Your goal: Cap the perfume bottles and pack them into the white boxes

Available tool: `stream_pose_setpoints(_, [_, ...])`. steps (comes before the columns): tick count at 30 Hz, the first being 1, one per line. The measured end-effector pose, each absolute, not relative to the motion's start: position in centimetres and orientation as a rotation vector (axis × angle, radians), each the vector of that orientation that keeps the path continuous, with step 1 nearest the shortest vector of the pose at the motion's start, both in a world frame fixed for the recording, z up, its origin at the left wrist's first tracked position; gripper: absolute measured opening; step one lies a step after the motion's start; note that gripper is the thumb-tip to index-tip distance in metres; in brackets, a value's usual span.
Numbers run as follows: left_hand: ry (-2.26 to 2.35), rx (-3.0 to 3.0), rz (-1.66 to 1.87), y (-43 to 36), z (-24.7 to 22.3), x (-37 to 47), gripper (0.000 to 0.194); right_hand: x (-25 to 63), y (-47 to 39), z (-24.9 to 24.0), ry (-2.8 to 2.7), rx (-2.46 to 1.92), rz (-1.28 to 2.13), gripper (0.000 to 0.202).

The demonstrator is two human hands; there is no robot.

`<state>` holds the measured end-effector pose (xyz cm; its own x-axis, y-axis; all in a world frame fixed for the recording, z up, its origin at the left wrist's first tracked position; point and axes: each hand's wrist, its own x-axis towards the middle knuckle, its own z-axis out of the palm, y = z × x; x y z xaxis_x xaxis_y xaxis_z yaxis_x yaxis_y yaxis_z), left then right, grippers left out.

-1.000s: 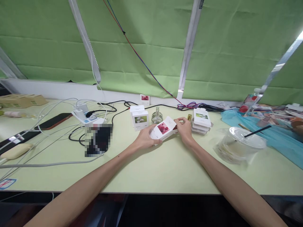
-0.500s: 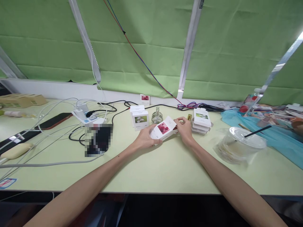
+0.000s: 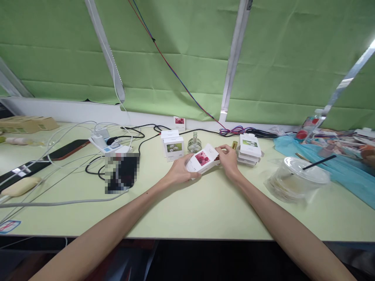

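My left hand [image 3: 181, 170] is wrapped round a white carton [image 3: 202, 159] with a red flower picture, tilted above the table. At the carton's right end, my right hand [image 3: 227, 159] has its fingers bent together against the opening. Something dark red shows at that end, but what the fingertips grip is hidden. Just behind the carton stands a round clear glass bottle [image 3: 194, 143]. A gold cap or sprayer [image 3: 234, 145] shows behind my right hand.
White flower-picture boxes [image 3: 174, 149] stand on the left; a stack of similar boxes [image 3: 249, 149] lies on the right. Further right are a bagged drink cup [image 3: 299, 177] with a black straw and blue plastic [image 3: 336, 168]. A power strip [image 3: 114, 148], cables and phones [image 3: 68, 150] occupy the left side.
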<state>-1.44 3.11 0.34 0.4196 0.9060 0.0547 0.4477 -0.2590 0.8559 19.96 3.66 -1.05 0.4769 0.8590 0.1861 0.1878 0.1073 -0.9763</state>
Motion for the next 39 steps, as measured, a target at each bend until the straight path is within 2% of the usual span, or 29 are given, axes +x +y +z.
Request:
stream_pose_setpoints(19, [1.162, 1.872, 0.731, 3.13, 0.31, -1.38, 0.09, 19.96, 3.73, -0.99, -1.004, -1.467, 0.586, 0.012])
stream_pose_setpoints(39, [1.172, 1.879, 0.738, 3.15, 0.31, -1.4, 0.089, 19.93, 3.85, -1.0, -0.991, -1.417, 0.717, 0.016])
